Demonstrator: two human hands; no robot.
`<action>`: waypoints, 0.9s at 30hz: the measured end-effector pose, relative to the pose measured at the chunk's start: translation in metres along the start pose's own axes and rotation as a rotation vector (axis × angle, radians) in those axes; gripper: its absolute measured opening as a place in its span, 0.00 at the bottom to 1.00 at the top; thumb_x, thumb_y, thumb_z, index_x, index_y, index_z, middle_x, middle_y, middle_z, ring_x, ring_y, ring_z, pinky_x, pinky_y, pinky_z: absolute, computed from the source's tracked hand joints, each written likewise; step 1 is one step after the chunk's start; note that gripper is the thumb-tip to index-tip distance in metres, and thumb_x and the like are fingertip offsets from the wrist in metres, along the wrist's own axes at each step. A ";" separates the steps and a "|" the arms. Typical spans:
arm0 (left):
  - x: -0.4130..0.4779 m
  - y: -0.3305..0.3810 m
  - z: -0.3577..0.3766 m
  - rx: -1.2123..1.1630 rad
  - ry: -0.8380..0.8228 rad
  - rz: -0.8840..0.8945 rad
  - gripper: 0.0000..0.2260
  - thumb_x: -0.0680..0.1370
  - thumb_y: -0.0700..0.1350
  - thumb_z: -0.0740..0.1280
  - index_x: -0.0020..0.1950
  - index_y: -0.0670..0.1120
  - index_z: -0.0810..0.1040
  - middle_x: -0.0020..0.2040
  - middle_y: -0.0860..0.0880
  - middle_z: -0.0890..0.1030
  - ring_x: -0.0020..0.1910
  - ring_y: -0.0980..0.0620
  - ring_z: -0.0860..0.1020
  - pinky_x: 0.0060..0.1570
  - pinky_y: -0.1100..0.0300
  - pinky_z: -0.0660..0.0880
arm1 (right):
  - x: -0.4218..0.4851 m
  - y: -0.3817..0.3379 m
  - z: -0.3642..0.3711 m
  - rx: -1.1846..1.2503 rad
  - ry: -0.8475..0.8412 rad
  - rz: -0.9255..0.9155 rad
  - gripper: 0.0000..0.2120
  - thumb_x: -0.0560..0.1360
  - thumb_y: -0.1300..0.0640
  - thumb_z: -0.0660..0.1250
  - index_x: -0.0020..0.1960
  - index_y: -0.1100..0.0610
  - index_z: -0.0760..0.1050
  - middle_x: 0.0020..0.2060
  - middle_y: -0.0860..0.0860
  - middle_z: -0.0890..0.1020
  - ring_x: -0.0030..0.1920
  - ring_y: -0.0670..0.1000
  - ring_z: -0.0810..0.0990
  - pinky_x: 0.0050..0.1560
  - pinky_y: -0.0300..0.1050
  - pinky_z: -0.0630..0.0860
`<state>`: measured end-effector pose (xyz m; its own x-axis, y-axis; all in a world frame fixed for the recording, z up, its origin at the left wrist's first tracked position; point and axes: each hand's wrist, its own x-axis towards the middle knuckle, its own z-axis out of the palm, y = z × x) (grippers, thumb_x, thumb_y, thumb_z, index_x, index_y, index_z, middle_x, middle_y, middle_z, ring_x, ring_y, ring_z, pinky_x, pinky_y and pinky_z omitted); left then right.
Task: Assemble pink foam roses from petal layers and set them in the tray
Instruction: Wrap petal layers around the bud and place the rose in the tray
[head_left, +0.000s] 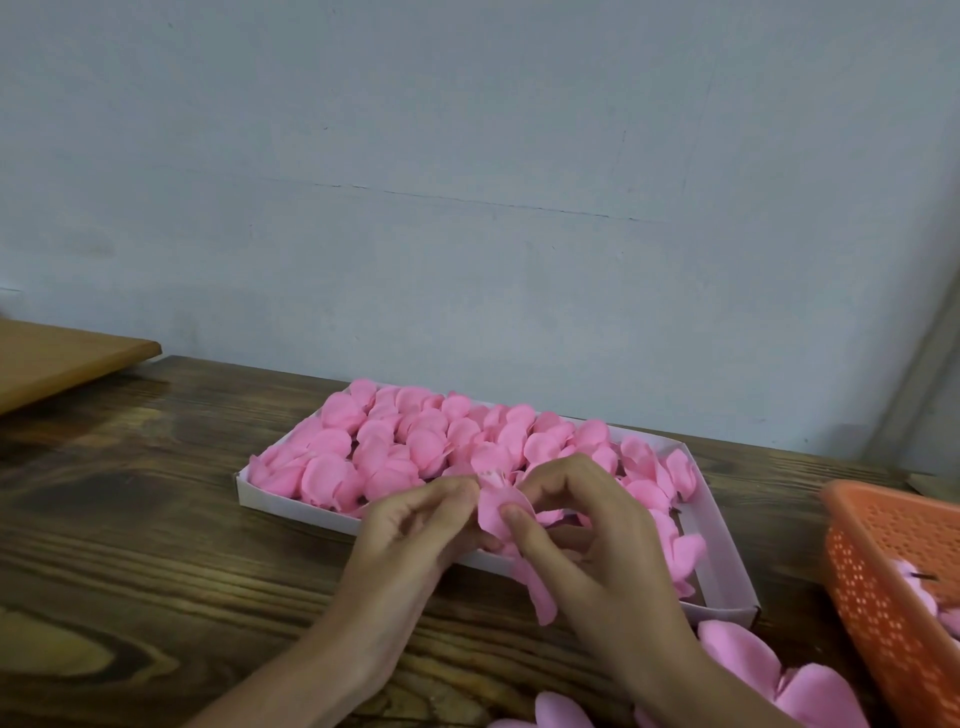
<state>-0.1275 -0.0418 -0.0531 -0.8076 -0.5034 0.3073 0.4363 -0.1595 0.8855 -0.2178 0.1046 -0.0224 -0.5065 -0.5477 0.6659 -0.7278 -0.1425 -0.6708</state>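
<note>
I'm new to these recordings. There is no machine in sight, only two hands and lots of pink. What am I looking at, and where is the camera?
There is no robot here. A person works with bare hands, and the single picture comes from a camera worn on their head, looking forward and down. The left hand and right hand meet over the near edge of a white tray. Both pinch a half-made rose, and some of its petals hang below the fingers. The tray sits on a dark wooden table and is mostly filled with pink roses. More petal layers lie on the table at the near right, beside an orange basket. A lighter board shows at the far left.
</note>
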 end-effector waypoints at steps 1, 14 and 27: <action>0.000 0.000 0.000 0.009 0.008 -0.007 0.20 0.75 0.52 0.76 0.57 0.37 0.84 0.55 0.36 0.85 0.57 0.40 0.84 0.67 0.42 0.76 | 0.000 0.001 0.000 0.007 -0.001 0.001 0.05 0.79 0.51 0.72 0.45 0.49 0.79 0.45 0.48 0.81 0.44 0.53 0.84 0.38 0.47 0.82; 0.002 -0.002 -0.005 0.049 0.036 -0.020 0.22 0.72 0.48 0.79 0.60 0.35 0.83 0.54 0.36 0.86 0.57 0.39 0.84 0.67 0.40 0.75 | 0.001 -0.004 -0.001 0.047 -0.007 0.020 0.05 0.77 0.47 0.71 0.46 0.47 0.80 0.44 0.48 0.84 0.47 0.53 0.85 0.40 0.49 0.83; 0.002 0.001 -0.002 -0.019 -0.011 -0.005 0.17 0.76 0.49 0.77 0.59 0.40 0.86 0.59 0.38 0.85 0.63 0.40 0.82 0.63 0.49 0.79 | 0.001 -0.006 -0.001 0.096 0.022 0.086 0.11 0.78 0.46 0.69 0.42 0.51 0.81 0.39 0.51 0.84 0.37 0.51 0.84 0.39 0.50 0.80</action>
<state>-0.1278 -0.0441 -0.0525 -0.8137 -0.4935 0.3070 0.4400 -0.1778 0.8802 -0.2152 0.1058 -0.0173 -0.5759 -0.5432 0.6109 -0.6342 -0.1748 -0.7532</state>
